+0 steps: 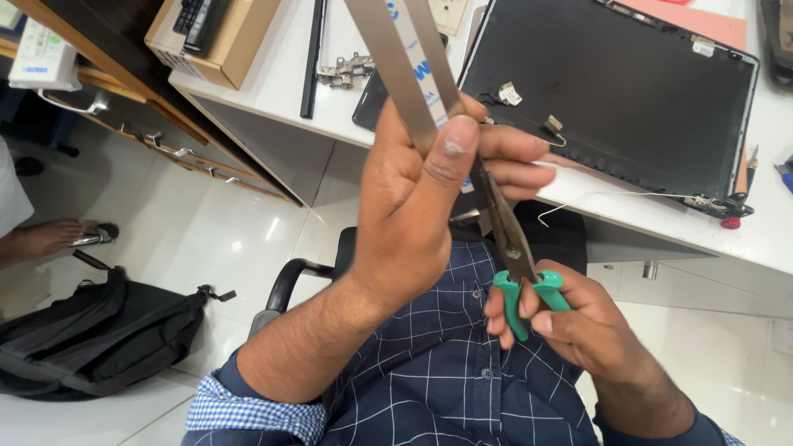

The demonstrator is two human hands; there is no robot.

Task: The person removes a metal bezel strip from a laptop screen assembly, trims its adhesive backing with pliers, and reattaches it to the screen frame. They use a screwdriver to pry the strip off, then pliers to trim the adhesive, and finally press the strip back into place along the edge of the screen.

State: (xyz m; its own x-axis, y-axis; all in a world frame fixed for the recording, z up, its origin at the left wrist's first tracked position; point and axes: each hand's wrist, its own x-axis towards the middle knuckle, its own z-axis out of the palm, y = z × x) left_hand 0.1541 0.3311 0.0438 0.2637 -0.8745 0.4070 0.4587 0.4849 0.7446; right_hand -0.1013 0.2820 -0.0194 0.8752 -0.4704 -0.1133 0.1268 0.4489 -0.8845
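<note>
Pliers with green handles (516, 264) are squeezed in the right hand (578, 326); their jaws are applied to the flat grey metal strip (405, 74) pinched in the left hand (421, 215), work unfinished.

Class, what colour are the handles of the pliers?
Green, on the pliers in the right hand; head view.

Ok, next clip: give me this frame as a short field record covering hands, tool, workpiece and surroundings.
left hand: raised, thumb and fingers pinching a flat metal strip
right hand: closed round the green handles of pliers
pliers: nose points up behind the left hand; contact with the strip is hidden
desk: white, bears an opened laptop lid, a loose hinge and a thin white wire
floor: black backpack
other person: a foot at the left edge
</note>
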